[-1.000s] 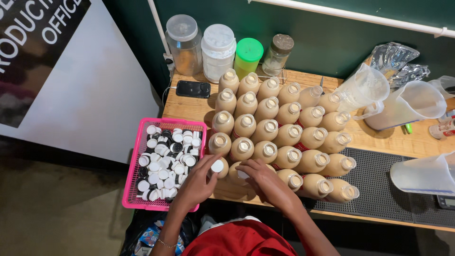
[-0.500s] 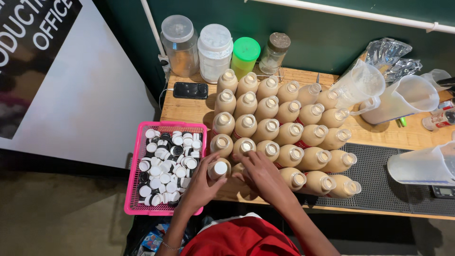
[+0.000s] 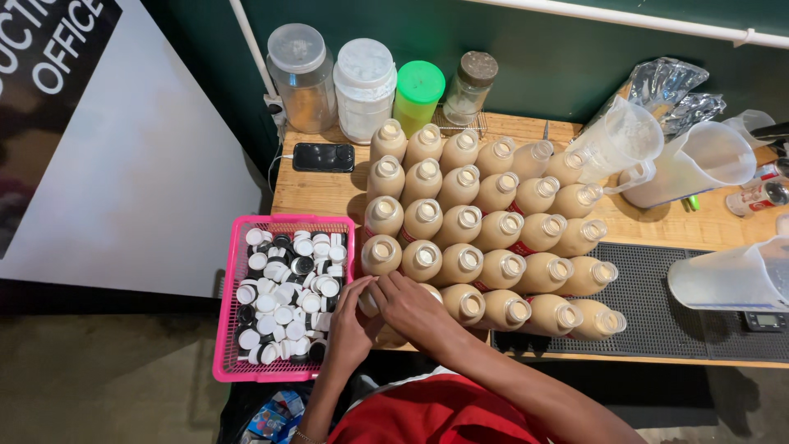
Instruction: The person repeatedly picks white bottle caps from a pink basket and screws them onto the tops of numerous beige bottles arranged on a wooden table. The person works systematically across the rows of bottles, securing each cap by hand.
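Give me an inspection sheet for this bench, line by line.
Surface: wooden bench, black mat at right.
Job's things: rows of uncapped tan bottles; pink basket of caps.
Clutter: jars, plastic jugs, phone, foil bags.
Grippers: left hand and right hand together on a front-row bottle, hiding it.
Cables: white lead at the phone.
Surroundings: green wall, white board.

Black phone [image 3: 323, 156], lidded jars [image 3: 362, 78], perhaps plastic pitchers [image 3: 699, 164].
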